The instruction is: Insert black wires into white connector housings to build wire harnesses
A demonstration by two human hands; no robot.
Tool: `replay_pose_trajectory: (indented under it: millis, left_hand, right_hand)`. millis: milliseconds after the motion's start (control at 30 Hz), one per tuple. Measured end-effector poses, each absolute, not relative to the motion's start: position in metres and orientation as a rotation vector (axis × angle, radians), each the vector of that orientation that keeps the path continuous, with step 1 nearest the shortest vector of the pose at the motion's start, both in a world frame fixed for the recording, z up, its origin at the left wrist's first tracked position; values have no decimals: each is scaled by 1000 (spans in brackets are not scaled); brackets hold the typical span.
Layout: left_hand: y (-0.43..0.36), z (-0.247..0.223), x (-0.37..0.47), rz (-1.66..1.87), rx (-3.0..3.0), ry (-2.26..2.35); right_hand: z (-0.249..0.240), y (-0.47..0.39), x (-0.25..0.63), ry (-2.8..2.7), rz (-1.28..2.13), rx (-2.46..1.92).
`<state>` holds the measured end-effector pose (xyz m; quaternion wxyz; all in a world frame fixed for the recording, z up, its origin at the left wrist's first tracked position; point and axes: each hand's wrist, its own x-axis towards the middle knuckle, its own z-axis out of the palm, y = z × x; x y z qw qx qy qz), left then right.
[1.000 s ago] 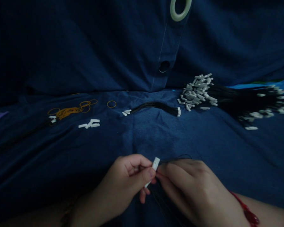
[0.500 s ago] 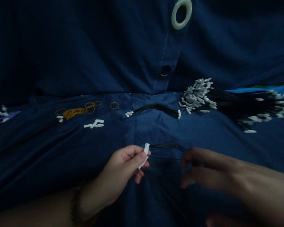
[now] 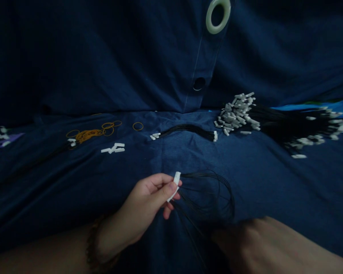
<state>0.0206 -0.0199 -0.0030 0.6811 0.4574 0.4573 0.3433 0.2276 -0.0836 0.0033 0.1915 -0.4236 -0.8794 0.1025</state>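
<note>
My left hand (image 3: 154, 196) is closed, with thumb and fingers pinching white plug connectors (image 3: 177, 177) joined to thin black wires. These black wires (image 3: 230, 188) loop out to the right and bend back down, while other strands trail toward the bottom of the view. Low on the right, my right hand (image 3: 251, 243) is dark and blurred, close to the trailing strands. Its fingers are hidden, so what it holds, if anything, does not show.
Beyond my hands lies a short bundle of black wires (image 3: 185, 128) with white ends. Orange rubber bands (image 3: 88, 135) and loose white connectors (image 3: 114, 148) lie left. A large heap of connector-ended wires (image 3: 274, 121) is at right. Dark blue cloth (image 3: 117, 49) hangs behind.
My right hand has moved down and toward me, away from the looped wires, which now show in full. My left hand keeps its pinch on the connectors, nearly unmoved.
</note>
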Motion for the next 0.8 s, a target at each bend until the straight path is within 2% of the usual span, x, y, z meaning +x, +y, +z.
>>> replay_pose_trajectory:
  millis: [167,467,633,800]
  left_hand:
    - [-22,-2,21,741,1092,1024]
    - [-23,0,23,722,1174,1005]
    - [-24,-2,23,707,1177,1013]
    - [-25,0,22,690,1185,1027]
  right_hand:
    - [25,-63,207,-2562,409,-1349]
    - [28,-51,189,-2281,1024,-1257]
    - [27,-51,191,-2325,991,-1286]
    - [25,-53,191,-2453,787,-1307]
